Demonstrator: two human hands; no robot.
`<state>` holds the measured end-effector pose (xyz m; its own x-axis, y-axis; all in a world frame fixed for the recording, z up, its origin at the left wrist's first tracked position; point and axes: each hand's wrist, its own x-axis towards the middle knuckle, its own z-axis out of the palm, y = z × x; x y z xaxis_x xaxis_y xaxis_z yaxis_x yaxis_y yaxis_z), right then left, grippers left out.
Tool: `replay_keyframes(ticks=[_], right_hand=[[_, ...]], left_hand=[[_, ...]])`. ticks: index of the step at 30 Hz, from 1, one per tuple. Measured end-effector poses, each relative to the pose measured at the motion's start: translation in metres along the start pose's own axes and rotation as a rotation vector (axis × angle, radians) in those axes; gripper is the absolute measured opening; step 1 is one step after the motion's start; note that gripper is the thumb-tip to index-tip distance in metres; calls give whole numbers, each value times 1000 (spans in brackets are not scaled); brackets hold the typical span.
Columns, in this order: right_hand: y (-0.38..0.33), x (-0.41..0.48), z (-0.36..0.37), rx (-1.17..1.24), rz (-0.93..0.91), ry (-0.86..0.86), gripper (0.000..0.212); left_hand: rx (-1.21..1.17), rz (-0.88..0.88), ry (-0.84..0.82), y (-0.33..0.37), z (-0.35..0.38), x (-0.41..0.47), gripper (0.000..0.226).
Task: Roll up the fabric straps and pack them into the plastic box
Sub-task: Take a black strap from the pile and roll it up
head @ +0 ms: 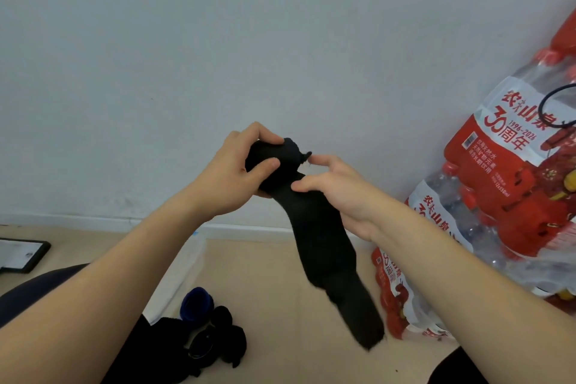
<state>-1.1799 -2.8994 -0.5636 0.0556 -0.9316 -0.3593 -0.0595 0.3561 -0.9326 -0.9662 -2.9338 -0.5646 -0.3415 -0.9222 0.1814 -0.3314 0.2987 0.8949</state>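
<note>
I hold a black fabric strap (324,246) up in front of the wall. Its top end is wound into a small roll, and my left hand (237,174) grips that roll with thumb and fingers curled round it. My right hand (336,187) pinches the strap just below the roll, with the forefinger stretched toward a small tab at the top. The loose tail hangs down and to the right. On the floor at the bottom lies a pile of black straps (199,349) with a blue roll (197,305) among them. A plastic box, if one is here, lies outside this view.
Shrink-wrapped packs of water bottles (498,184) with red labels lean against the wall at the right. A black-framed flat panel (21,254) lies on the tan floor at the left. A dark rounded shape (34,287) sits at the lower left.
</note>
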Motion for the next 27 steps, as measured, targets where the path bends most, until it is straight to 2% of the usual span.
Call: replay_keyframes(ticks=[2,5,7,9,11,14,16,18,22,25,27], right_hand=[[-2,0,-1,43,-33,29,64],[-5,2,-4,143,-104,35,34],[-7,1,-5,222,-112,32,17],[-9,1,-6,249,-90,15,13],[-10,-1,-7,241,-66,-38,10],[-14,-6,-13,212,-30,-139,20],[-19,-7,-18,272,-36,-137,19],[-23,-6,-23,369,-83,-124,27],[-22,0,-29,531,-145,-152,57],[-21,5,-31,521,-194,-148,53],[-21,6,-25,416,-221,-84,42]], left_hand=[[150,27,13,-1,1,1,33],[-12,-22,-120,2,4,2,47],[-2,26,-164,4,5,1,59],[60,104,-137,1,9,0,58],[115,172,-65,-4,12,0,45],[214,195,-72,-6,11,2,24],[271,171,-100,-7,10,3,10],[242,113,-106,-6,11,2,6],[-30,38,-188,4,13,0,22],[-191,-42,-176,7,11,-1,39],[-222,-46,-144,7,11,-2,37]])
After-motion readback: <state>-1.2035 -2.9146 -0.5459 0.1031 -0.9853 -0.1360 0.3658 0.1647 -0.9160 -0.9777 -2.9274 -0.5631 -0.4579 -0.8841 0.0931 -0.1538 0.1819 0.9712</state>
